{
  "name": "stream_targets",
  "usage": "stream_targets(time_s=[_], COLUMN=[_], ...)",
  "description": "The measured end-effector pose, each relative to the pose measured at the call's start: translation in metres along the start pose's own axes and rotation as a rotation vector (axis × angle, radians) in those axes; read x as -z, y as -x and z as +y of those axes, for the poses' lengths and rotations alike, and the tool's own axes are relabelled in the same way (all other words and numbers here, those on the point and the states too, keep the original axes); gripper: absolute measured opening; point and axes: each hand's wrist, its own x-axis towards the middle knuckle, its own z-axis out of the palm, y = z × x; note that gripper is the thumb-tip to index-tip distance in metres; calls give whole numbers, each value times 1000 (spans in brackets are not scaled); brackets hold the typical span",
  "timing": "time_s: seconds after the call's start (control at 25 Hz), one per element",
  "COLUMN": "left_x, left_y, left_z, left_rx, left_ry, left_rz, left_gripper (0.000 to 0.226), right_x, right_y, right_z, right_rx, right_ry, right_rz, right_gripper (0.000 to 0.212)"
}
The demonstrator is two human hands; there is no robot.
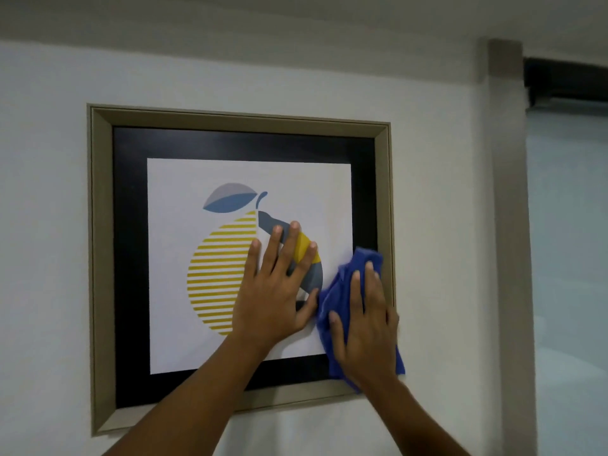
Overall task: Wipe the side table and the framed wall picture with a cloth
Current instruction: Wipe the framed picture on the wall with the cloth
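One frame (102, 258) hangs on the wall (42, 192) and holds one fruit print (171, 258). Your left hand (276, 291) lies flat on the print, fingers spread wide. Your right hand (367, 327) presses one blue cloth (342, 284) against the frame's lower right corner, fingers straight.

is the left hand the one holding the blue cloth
No, the blue cloth is pressed under the right hand against the framed picture, while the left hand lies flat and bare on it.
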Motion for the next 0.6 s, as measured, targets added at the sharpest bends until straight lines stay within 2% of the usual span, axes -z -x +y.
stream_targets(time_s=[0.2, 0.32, 0.44, 0.52, 0.6], left_x=[-3, -4, -3, -3, -3], left_y=[2, 2, 0, 2, 6], left_z=[-2, -1, -1, 0, 4], left_rx=[-9, -5, -10, -1, 9], left_ry=[15, 20, 19, 34, 34], left_rz=[34, 50, 57, 52, 43], left_gripper=[76, 75, 75, 75, 77], right_x=[13, 15, 4, -4, -4], right_y=[-139, -182, -141, -74, -5], right_z=[-11, -17, -12, -6, 0], right_rx=[19, 5, -13, -55, -53], right_ry=[-22, 11, -109, -174, -140], right_rz=[104, 169, 205, 124, 1], right_gripper=[70, 67, 66, 70, 74])
